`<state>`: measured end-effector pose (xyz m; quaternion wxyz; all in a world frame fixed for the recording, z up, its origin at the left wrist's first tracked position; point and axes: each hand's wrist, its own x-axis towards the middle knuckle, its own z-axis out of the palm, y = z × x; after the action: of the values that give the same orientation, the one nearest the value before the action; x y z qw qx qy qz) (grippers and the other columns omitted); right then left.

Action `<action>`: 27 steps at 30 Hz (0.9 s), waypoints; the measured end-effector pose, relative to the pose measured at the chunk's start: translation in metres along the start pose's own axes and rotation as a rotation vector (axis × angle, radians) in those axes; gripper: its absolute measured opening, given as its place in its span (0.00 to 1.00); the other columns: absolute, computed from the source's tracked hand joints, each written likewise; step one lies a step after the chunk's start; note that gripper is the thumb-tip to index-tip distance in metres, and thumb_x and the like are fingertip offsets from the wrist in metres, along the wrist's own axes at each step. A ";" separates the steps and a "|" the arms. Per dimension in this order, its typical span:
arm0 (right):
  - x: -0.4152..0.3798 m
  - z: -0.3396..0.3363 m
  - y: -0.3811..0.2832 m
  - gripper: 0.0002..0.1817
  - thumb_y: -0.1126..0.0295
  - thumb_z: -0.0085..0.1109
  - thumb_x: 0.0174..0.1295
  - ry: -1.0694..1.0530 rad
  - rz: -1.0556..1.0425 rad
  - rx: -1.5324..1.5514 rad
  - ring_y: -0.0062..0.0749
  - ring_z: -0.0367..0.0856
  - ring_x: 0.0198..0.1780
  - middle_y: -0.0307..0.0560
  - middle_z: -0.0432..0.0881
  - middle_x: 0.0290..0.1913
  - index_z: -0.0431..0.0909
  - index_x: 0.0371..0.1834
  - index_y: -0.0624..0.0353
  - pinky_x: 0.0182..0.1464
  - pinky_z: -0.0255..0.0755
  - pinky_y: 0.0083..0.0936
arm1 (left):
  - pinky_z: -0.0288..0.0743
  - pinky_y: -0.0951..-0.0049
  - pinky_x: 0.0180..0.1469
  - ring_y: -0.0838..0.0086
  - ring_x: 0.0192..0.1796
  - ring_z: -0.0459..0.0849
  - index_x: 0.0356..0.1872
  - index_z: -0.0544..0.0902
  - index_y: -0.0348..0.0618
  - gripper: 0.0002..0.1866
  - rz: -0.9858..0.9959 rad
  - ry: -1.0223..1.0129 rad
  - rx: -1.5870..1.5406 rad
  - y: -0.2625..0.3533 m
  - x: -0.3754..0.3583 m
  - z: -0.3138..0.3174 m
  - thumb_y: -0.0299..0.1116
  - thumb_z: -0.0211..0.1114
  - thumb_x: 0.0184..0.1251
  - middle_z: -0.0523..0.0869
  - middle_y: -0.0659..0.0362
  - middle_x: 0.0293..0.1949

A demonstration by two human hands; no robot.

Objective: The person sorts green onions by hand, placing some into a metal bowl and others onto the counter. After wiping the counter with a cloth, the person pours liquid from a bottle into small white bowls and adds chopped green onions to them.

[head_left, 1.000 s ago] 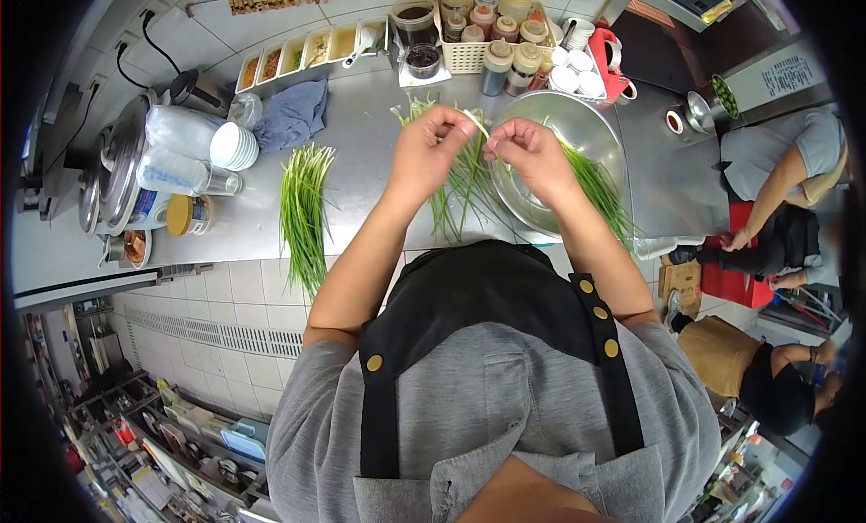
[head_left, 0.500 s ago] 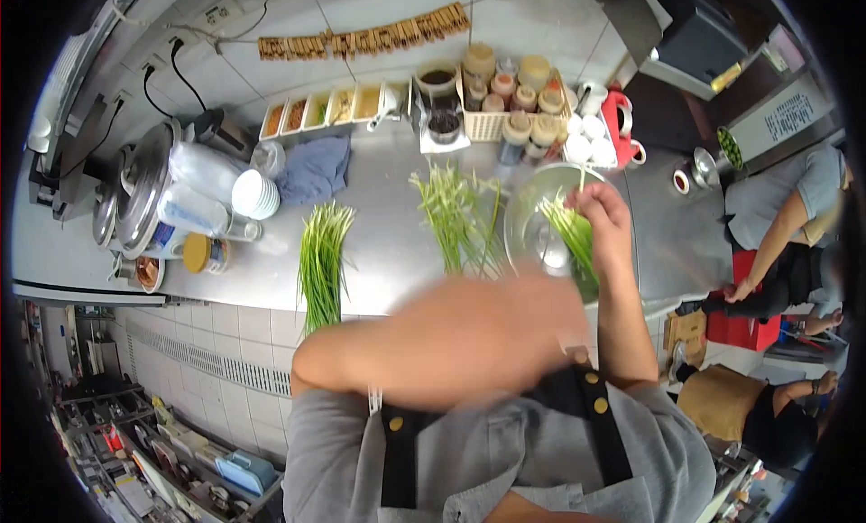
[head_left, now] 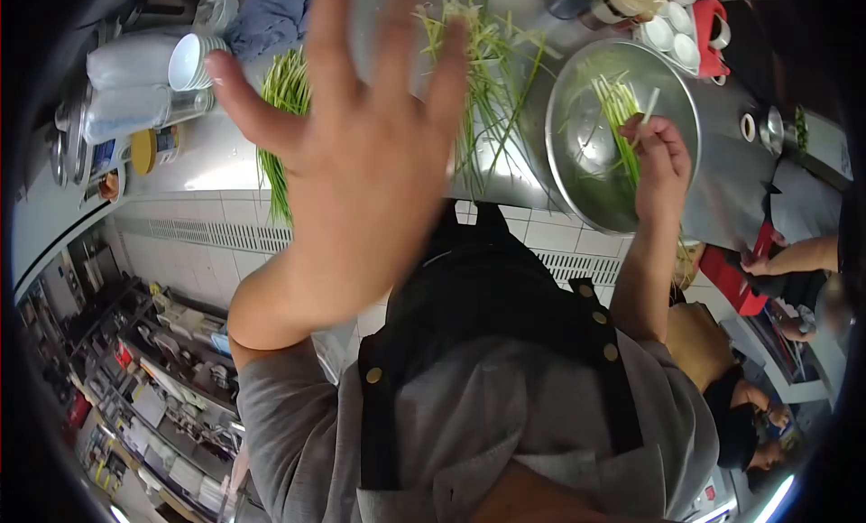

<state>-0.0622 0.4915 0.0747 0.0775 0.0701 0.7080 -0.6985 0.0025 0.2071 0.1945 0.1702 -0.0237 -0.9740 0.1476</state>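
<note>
My left hand [head_left: 365, 162] is raised close to the camera, fingers spread and nothing in it. Behind it, partly hidden, a bundle of green onions [head_left: 287, 85] lies on the steel counter [head_left: 221, 166]. Looser green onions [head_left: 483, 76] lie scattered to the right of that hand. At the right, my right hand [head_left: 660, 166] is over a large metal bowl [head_left: 552, 135], fingers closed on a green onion [head_left: 649, 106] whose pale end sticks up. More green onions [head_left: 613, 103] are in the bowl beside these fingers.
White cups [head_left: 683, 46] stand in a tray beside a red-handled item at the back right. Stacked white bowls [head_left: 191, 61], plastic bags and a yellow-lidded jar [head_left: 144, 151] are at the left. A co-worker's arm [head_left: 798, 257] is at the right, beyond the counter.
My left hand has swung from in front of my chest up and left, and its fingers now show spread. My right hand stays over the bowl. The view has tilted downward.
</note>
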 end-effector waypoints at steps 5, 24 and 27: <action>0.005 -0.008 -0.011 0.05 0.73 0.53 0.64 -0.023 -0.072 0.004 0.26 0.79 0.40 0.44 0.81 0.37 0.76 0.37 0.62 0.49 0.69 0.23 | 0.39 0.26 0.61 0.63 0.64 0.71 0.33 0.83 0.59 0.02 -0.101 -0.072 -0.086 -0.026 -0.006 0.007 0.38 0.67 0.61 0.78 0.72 0.54; -0.014 0.031 -0.049 0.07 0.66 0.56 0.65 -0.247 0.100 0.187 0.20 0.79 0.33 0.40 0.83 0.35 0.76 0.39 0.57 0.36 0.71 0.16 | 0.70 0.66 0.53 0.59 0.48 0.78 0.53 0.78 0.38 0.17 0.008 -0.242 -1.758 0.008 -0.015 -0.029 0.24 0.58 0.63 0.80 0.52 0.46; -0.031 0.046 -0.064 0.07 0.67 0.56 0.66 -0.356 0.144 0.187 0.19 0.80 0.33 0.39 0.83 0.34 0.77 0.40 0.57 0.35 0.71 0.15 | 0.67 0.71 0.56 0.69 0.51 0.76 0.48 0.81 0.40 0.12 -0.024 -0.109 -1.449 0.025 -0.013 0.011 0.28 0.64 0.63 0.80 0.56 0.43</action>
<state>-0.0448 0.4445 0.1432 0.2440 0.0030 0.6085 -0.7551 0.0112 0.2266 0.1734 0.0644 -0.1124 -0.8344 -0.5358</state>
